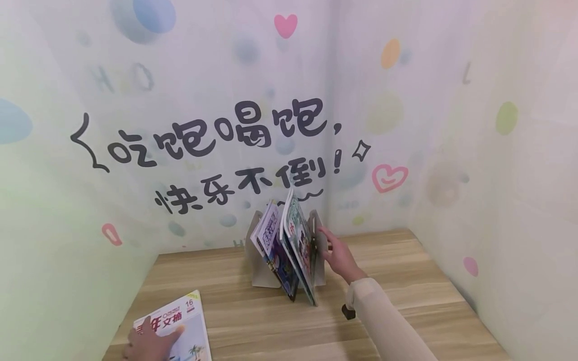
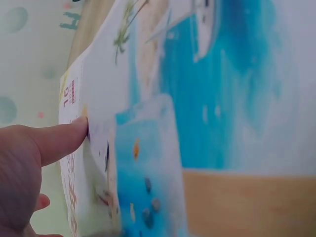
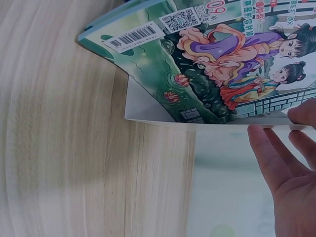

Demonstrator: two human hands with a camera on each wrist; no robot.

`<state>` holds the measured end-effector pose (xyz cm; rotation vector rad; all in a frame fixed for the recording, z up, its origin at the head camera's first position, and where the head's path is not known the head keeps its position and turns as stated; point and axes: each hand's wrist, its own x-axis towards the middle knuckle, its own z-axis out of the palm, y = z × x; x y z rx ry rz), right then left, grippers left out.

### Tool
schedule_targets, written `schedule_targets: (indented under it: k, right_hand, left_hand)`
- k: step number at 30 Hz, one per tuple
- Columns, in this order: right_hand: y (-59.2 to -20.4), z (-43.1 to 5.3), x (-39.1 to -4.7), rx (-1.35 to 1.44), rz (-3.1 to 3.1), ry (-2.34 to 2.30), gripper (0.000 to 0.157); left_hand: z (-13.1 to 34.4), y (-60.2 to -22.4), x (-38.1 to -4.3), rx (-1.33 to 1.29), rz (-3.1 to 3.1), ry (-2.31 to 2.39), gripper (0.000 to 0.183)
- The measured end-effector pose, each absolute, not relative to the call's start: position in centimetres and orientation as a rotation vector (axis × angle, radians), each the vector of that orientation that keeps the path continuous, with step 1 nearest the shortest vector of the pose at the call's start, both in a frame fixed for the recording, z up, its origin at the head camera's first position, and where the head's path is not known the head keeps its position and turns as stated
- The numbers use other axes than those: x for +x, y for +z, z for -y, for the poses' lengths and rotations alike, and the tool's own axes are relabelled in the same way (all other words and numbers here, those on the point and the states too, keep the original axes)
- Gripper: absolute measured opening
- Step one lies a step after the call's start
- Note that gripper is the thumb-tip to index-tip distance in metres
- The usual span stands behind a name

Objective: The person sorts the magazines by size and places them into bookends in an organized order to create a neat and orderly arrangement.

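My left hand is at a magazine with a red title and a beach picture, at the table's front left. Its thumb lies on the cover and the other fingers are at the edge, partly hidden. My right hand pinches the right side panel of a light grey book stand, thumb inside and fingers outside. Inside the stand lean a purple magazine and a green illustrated magazine, both tilted, their lower corners sticking out at the front.
The wood-grain table is bounded at the back and sides by pale printed curtains. The book stand is near the back curtain, which carries large black lettering. A small black object shows by my right wrist.
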<state>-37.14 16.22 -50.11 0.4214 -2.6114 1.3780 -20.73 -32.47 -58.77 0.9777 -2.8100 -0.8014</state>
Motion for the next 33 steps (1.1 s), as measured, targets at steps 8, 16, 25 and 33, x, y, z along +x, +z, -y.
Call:
schedule_targets:
  k: [8, 16, 25, 33]
  right_hand:
    - [-50.3, -16.1, -37.1, 0.401, 2.622, 1.362, 0.076]
    - [-50.0, -16.0, -37.1, 0.384, 2.639, 1.368, 0.075]
    - [-49.8, -15.8, -37.1, 0.386, 2.627, 1.394, 0.075]
    - [-49.9, -16.0, -37.2, 0.406, 2.602, 1.387, 0.073]
  left_hand:
    - [33.0, -58.7, -20.6, 1.045, 2.806, -0.829, 0.131]
    - [33.8, -58.6, -20.8, 1.173, 2.847, -0.701, 0.112]
    - [34.4, -58.6, -20.4, 1.221, 2.794, -0.818, 0.119]
    - [34.2, -58.2, -20.1, 1.093, 2.789, -0.884, 0.108]
